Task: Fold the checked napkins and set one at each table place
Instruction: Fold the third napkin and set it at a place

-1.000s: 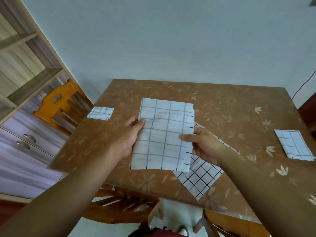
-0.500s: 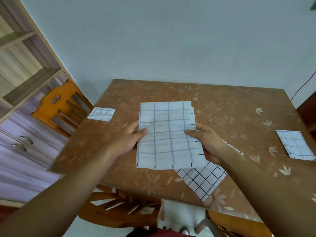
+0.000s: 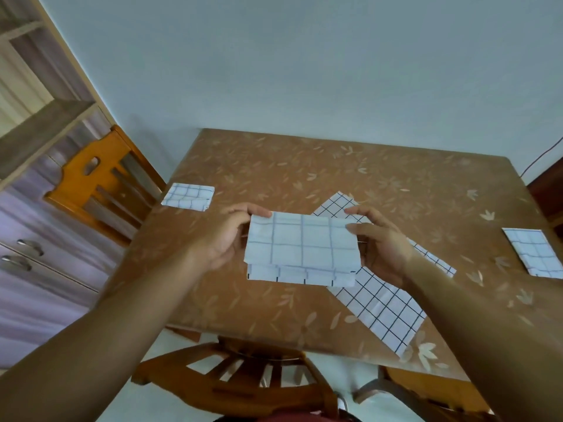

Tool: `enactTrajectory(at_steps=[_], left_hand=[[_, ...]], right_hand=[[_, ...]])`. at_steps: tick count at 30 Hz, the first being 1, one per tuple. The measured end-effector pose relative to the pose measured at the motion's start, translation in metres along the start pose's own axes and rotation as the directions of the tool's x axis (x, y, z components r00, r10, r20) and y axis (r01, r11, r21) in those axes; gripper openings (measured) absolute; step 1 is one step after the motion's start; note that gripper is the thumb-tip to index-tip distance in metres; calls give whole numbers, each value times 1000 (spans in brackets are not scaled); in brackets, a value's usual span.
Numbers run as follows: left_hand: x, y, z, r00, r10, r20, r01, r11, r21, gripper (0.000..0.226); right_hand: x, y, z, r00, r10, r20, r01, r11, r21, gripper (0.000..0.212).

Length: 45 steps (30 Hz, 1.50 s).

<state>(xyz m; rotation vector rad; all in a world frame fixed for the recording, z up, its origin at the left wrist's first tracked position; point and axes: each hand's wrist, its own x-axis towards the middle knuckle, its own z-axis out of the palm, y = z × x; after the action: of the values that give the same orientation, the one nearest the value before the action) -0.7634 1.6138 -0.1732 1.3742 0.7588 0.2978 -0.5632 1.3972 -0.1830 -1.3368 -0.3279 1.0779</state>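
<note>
A white napkin with blue checks is held above the brown table, its top half folded down over the lower half. My left hand pinches its upper left corner and my right hand pinches its upper right corner. Under it, an unfolded napkin with dark checks lies flat and askew on the table. One small folded napkin rests at the left place, another folded napkin at the right place.
An orange wooden chair stands at the table's left side, and another chair is tucked under the near edge. A shelf and drawer unit fills the left. The wall runs behind the table.
The napkin was a tall sheet held by its sides. Both hands moved to the top corners and brought the upper half down, so it is now about half as tall.
</note>
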Motion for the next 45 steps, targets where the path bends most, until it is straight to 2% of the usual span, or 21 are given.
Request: enactTrajectory(at_steps=[2,4,6,8,10,12,14,16,18,20,23,26,30,32,34,36,40,45], left_hand=[[5,5,-14,999,50,18,-50,999,0,46],[10,12,-23,992,104,69,-105,994,12,39],[15,22,-28,968,162,190,-184,977,107,32],[17,31,-29,922,211,324,-306,911,276,29],[16,38,-24,865,247,438,-412,848,335,22],[14,44,-19,837,251,487,-435,845,311,22],[16,42,-23,832,266,487,-423,872,247,27],[20,33,-35,857,261,445,-372,910,182,29],[20,21,-43,885,219,411,-300,943,145,22],[16,9,-40,892,242,382,-313,940,137,18],[13,-3,-25,911,269,314,-324,936,137,19],[14,-10,-11,920,282,272,-324,938,125,19],[14,-9,-6,906,315,284,-378,903,205,23],[17,-7,-10,892,311,328,-404,874,271,15],[17,-3,-12,878,311,364,-429,849,309,13],[16,1,-10,863,328,385,-445,854,270,13],[20,7,-7,860,326,393,-443,858,260,20],[29,5,-15,874,325,361,-436,853,288,5]], right_hand=[[4,-2,10,997,33,65,-30,999,-42,37],[7,-7,22,980,114,163,-83,979,-187,38],[8,-13,36,953,186,238,-88,924,-372,30],[6,-16,56,931,217,295,-44,865,-499,27],[4,-14,78,929,191,316,18,831,-557,22],[3,-8,90,956,94,277,71,844,-532,10],[1,2,90,980,5,201,88,888,-452,9],[-3,9,85,992,-42,118,84,921,-379,16],[-6,14,79,997,-80,24,83,936,-341,17],[-9,20,78,993,-101,-53,80,948,-309,18],[-12,29,80,983,-140,-122,105,961,-256,20],[-16,36,83,978,-155,-137,107,946,-306,24],[-25,30,82,958,-262,-118,204,909,-363,65],[-29,19,81,928,-368,-61,292,819,-495,65],[-29,11,78,907,-422,23,315,637,-703,42],[-27,6,78,907,-415,73,288,484,-826,26],[-21,3,76,934,-347,87,236,412,-880,6],[-16,5,72,928,-358,105,228,321,-919,27]])
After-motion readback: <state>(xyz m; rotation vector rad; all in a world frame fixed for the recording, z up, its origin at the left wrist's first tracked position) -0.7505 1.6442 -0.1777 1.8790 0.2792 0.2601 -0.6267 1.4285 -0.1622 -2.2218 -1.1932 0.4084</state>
